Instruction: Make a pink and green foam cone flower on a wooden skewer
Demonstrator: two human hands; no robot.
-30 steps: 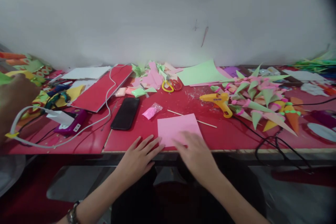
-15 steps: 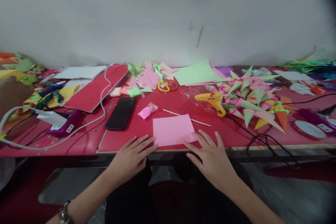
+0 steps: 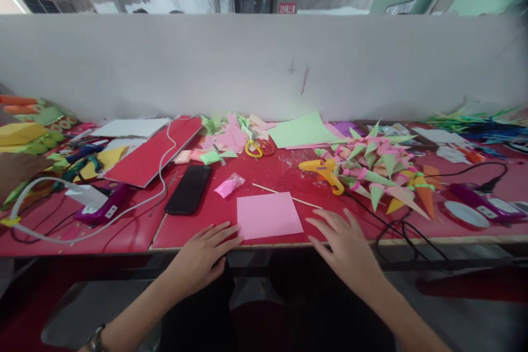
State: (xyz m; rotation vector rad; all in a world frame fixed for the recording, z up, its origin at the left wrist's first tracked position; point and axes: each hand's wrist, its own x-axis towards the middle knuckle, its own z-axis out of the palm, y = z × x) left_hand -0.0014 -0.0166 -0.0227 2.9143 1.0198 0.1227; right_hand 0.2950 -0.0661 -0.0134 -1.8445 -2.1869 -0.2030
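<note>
A pink paper sheet (image 3: 268, 215) lies flat near the front edge of the red table (image 3: 193, 225). My left hand (image 3: 203, 257) rests at the table edge just left of the sheet, fingers spread, its fingertips almost at the sheet's corner. My right hand (image 3: 345, 242) lies flat and open to the right of the sheet, not touching it. Neither hand holds anything. A thin wooden stick (image 3: 284, 196) lies just behind the sheet.
A black phone (image 3: 188, 189), a small pink bag (image 3: 229, 185), yellow scissors (image 3: 253, 148), a yellow glue gun (image 3: 324, 171) and a pile of green and pink paper cones (image 3: 381, 168) lie behind. Cables trail at both sides. Another person's hand (image 3: 18, 170) is at far left. A grey partition (image 3: 264, 66) backs the table.
My right hand slid off the pink sheet and moved right onto the bare table. The left hand stayed beside the sheet. The view tilted up.
</note>
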